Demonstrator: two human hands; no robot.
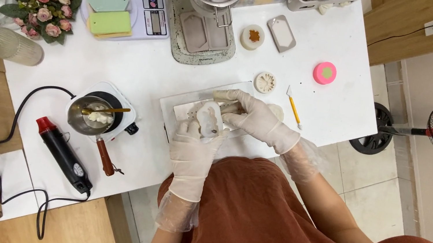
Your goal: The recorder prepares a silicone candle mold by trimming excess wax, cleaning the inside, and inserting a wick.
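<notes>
Left hand [192,148], in a thin clear glove, is closed around a small pale translucent mould piece [208,119], gripping it just above the clear rectangular tray [184,104] at the near edge of the white surface [148,75], presumably so crumbs fall into the tray. Right hand [255,119], gloved, crosses in from the right with fingers curled, pinching the piece's upper edge; both wrists are bent inward. The small metal pot with a wooden-handled spoon [94,114] stands well to the left.
</notes>
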